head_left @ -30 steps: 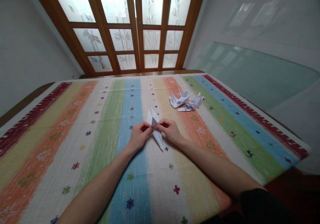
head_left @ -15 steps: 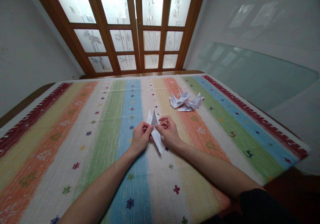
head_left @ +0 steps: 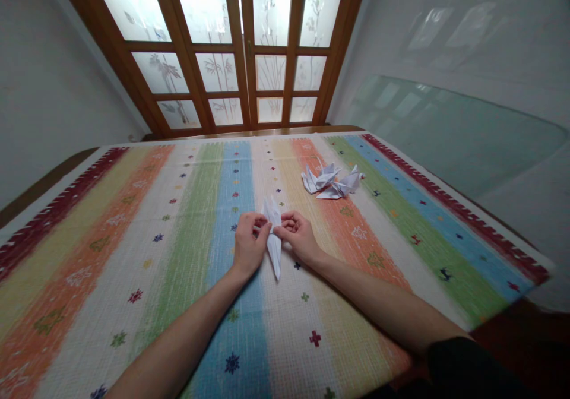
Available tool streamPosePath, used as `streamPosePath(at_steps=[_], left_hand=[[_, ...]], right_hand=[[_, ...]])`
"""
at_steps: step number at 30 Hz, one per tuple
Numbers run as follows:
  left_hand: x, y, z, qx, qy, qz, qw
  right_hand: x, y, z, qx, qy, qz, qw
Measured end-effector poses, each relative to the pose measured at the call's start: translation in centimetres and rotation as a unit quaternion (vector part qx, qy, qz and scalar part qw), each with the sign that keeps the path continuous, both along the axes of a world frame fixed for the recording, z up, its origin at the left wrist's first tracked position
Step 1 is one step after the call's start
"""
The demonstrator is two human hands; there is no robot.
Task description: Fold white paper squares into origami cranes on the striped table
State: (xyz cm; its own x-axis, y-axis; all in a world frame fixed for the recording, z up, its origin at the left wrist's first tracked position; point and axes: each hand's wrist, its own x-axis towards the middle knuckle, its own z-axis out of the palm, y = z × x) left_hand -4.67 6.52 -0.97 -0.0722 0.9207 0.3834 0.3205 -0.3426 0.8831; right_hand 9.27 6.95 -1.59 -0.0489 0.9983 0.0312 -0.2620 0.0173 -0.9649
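Note:
A narrow piece of folded white paper (head_left: 275, 256) points toward me over the middle of the table, with two pointed tips at its far end and one long point at the near end. My left hand (head_left: 251, 238) pinches its left edge between thumb and fingers. On the opposite edge, my right hand (head_left: 299, 236) also grips the paper, thumb on top and fingers curled. Both thumbs meet near its middle, and the fingertips beneath are partly hidden.
Several folded white paper cranes (head_left: 333, 180) sit in a cluster beyond my right hand. A striped, patterned tablecloth (head_left: 187, 256) covers the table. Wooden doors with frosted panes (head_left: 218, 72) stand behind it, and a glass panel (head_left: 449, 132) is at the right wall.
The paper has turned so its near point swings left and lies straighter toward me. Its raised grey-shaded flap now looks flatter and narrower. Both hands keep their hold with small finger shifts.

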Motion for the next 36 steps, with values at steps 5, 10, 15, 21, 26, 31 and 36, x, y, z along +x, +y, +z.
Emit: streamPosePath(at_steps=[5,10,15,21,26,31,36], left_hand=[[0.1,-0.4,0.6,0.010,0.017,-0.017,1.000],[-0.1,-0.3,0.8,-0.056,-0.064,-0.076,0.994],[-0.1,0.6,0.1,-0.135,-0.193,-0.040,0.971],[0.1,0.5,0.2,-0.179,-0.314,-0.073,0.930],[0.0,0.2,0.6,-0.158,-0.292,-0.087,0.939],[-0.3,0.6,0.2,-0.123,-0.196,-0.089,0.969],[-0.5,0.1,0.4,-0.108,-0.130,-0.116,0.979]], right_hand=[[-0.1,-0.4,0.1,0.085,-0.073,0.002,0.994],[0.3,-1.0,0.8,0.216,-0.203,-0.001,0.955],[0.8,-0.7,0.2,0.245,-0.273,-0.020,0.930],[1.1,0.0,-0.4,0.256,-0.241,0.033,0.936],[1.4,0.3,-0.4,0.234,-0.183,0.005,0.955],[1.3,0.5,-0.6,0.153,-0.129,-0.013,0.980],[0.9,0.3,-0.4,0.073,-0.099,-0.038,0.992]])
